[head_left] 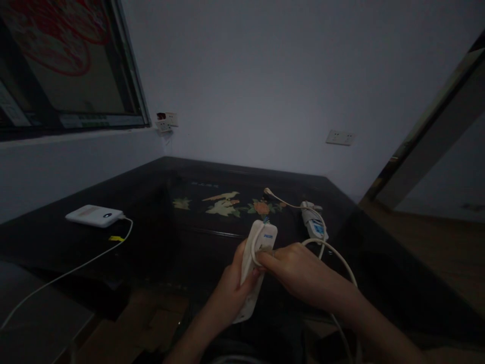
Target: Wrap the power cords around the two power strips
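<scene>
A white power strip (270,230) with a blue brand label is tilted upright near the table's front edge. My left hand (237,278) is wrapped round its left side, thumb across the front. My right hand (290,265) is closed at the front face, pinching the white cord (258,236) against the strip. That cord bends over the strip's upper end and also trails in a loop (341,258) to the right of my right hand. A bluish tie or wire end (267,220) shows at the strip's top.
A second white power strip (317,228), wrapped in its cord, lies on the dark table (197,253); its plug (268,192) rests nearby. At left is a white power bank (94,216) with a cable, near a yellow scrap (116,238). Wall sockets (340,137) are behind.
</scene>
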A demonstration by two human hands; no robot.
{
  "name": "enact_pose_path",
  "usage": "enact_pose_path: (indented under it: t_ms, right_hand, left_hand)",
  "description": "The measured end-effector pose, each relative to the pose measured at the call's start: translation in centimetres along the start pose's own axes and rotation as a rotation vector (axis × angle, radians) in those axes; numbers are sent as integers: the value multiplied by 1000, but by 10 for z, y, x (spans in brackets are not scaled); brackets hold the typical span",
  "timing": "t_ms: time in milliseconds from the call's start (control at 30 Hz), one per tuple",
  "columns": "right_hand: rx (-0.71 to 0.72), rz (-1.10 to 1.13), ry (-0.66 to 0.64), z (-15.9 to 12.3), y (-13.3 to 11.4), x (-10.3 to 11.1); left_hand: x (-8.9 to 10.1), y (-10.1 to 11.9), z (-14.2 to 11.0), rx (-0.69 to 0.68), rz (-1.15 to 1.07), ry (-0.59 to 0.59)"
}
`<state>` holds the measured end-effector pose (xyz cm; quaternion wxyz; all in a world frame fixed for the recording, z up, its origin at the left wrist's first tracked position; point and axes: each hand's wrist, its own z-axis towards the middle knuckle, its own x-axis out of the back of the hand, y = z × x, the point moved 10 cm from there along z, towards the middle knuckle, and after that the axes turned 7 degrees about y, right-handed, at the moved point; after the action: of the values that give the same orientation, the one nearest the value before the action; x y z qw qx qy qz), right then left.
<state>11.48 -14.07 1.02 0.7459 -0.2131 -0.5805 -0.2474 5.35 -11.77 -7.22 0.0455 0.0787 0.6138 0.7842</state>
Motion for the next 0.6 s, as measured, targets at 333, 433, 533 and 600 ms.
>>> enact_pose_path:
  t_ms: [333, 433, 533, 600]
  right_hand:
    - [-3, -84, -7, 6, -11, -3]
    - [2, -122, 34, 6, -13, -7]
    - [-3, -150, 75, 5, -14, -10]
    - [1, -162, 88, 5, -17, -10]
  left_hand:
    - [7, 7, -2, -44, 108, 112]
    - [7, 9, -3, -40, 93, 104]
    - [6, 10, -4, -38, 103, 104]
    - [7, 9, -6, -34, 134, 119]
